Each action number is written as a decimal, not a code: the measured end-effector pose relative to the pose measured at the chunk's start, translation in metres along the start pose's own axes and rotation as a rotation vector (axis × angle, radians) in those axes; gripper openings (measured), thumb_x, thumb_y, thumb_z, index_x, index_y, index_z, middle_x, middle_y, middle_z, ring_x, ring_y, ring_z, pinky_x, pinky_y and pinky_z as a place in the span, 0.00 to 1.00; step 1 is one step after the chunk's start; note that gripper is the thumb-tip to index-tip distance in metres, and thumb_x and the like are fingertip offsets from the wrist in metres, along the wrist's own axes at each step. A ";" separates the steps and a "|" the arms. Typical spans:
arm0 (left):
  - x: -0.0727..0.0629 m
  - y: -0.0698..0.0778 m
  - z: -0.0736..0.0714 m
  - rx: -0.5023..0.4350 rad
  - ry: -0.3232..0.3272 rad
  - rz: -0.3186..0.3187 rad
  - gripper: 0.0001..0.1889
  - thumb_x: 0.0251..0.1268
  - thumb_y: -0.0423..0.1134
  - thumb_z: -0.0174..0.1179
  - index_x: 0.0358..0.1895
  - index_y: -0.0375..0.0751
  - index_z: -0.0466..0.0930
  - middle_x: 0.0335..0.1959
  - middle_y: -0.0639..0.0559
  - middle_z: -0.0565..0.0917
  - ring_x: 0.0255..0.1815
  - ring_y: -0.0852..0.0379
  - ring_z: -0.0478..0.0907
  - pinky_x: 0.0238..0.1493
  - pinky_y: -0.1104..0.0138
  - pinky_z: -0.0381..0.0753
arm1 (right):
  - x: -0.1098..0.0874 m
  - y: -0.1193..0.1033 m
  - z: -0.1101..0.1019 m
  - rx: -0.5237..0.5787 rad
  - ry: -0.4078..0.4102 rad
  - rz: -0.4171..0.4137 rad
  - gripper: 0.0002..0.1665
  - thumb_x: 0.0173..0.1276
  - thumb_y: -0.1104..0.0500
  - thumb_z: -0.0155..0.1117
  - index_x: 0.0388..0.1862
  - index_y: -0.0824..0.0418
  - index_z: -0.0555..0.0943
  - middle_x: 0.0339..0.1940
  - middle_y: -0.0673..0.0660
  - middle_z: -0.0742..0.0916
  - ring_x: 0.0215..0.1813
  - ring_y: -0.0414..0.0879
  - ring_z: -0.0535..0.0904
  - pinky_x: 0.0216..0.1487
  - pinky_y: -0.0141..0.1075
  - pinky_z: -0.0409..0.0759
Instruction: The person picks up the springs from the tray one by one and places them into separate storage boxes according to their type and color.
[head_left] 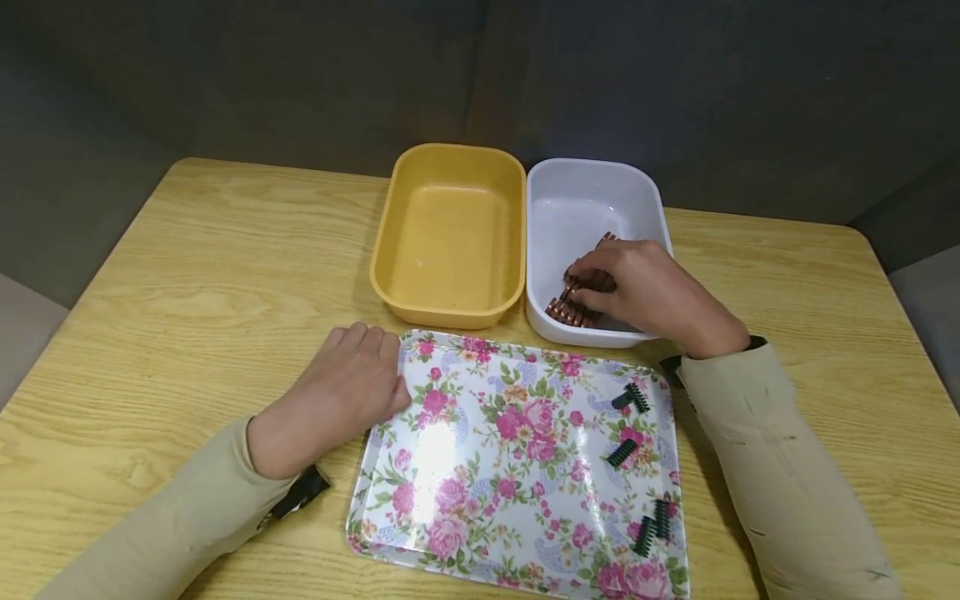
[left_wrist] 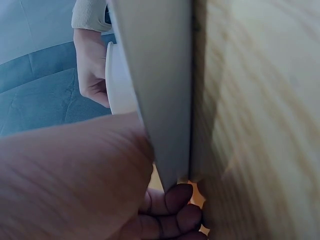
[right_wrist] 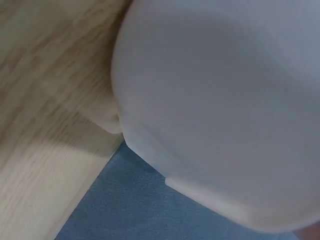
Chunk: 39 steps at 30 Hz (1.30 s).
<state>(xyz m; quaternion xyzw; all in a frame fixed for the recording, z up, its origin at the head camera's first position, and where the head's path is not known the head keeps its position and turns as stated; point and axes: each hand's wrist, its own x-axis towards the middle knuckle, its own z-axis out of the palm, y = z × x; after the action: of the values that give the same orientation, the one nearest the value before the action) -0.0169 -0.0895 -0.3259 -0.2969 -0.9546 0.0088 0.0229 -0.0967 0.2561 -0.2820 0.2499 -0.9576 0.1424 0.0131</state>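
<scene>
My left hand (head_left: 341, 392) grips the upper left corner of a white floral tray (head_left: 480, 433). In the left wrist view its fingertips (left_wrist: 189, 217) curl around the tray's edge, close to the wood. Over at the white bin (head_left: 600, 183), my right hand (head_left: 637, 283) reaches inside. Its thumb and forefinger pinch a small shiny brown toothed hair clip (head_left: 570, 289) among several like it lying in the bin. Several dark green toothed hair clips (head_left: 622, 452) lie along the tray's right side. The bin's wall (right_wrist: 215, 100) fills most of the right wrist view and hides the right fingers there.
Left of the white bin, and right beside it, stands a yellow bin (head_left: 453, 242). Both bins are at the back of the wooden table (head_left: 247, 275), behind the tray. A dark panel (head_left: 322, 83) rises behind the table's far edge.
</scene>
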 end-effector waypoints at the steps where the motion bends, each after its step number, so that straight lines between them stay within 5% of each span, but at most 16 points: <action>1: 0.000 0.000 0.000 -0.001 0.000 -0.001 0.12 0.63 0.42 0.54 0.30 0.39 0.63 0.26 0.49 0.64 0.32 0.51 0.59 0.41 0.60 0.65 | 0.000 0.000 0.000 -0.003 0.002 -0.004 0.13 0.63 0.59 0.77 0.46 0.60 0.90 0.38 0.56 0.91 0.39 0.47 0.84 0.46 0.46 0.83; 19: 0.009 0.005 0.003 -0.049 -0.076 -0.030 0.10 0.63 0.41 0.52 0.29 0.40 0.63 0.27 0.49 0.65 0.32 0.51 0.60 0.42 0.60 0.65 | -0.006 -0.016 -0.010 -0.033 0.058 -0.106 0.14 0.63 0.56 0.77 0.45 0.61 0.90 0.36 0.55 0.91 0.37 0.46 0.84 0.42 0.43 0.83; 39: 0.018 0.015 0.000 0.068 -0.086 -0.045 0.14 0.69 0.43 0.53 0.28 0.39 0.63 0.24 0.50 0.64 0.30 0.52 0.61 0.38 0.61 0.63 | -0.029 -0.028 -0.021 -0.064 0.099 -0.260 0.09 0.63 0.59 0.76 0.41 0.57 0.90 0.39 0.54 0.91 0.40 0.46 0.86 0.42 0.43 0.85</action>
<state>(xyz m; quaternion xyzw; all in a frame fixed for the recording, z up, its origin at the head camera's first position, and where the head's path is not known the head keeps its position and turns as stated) -0.0233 -0.0664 -0.3256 -0.2738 -0.9603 0.0537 -0.0081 -0.0587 0.2523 -0.2572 0.3640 -0.9195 0.1208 0.0864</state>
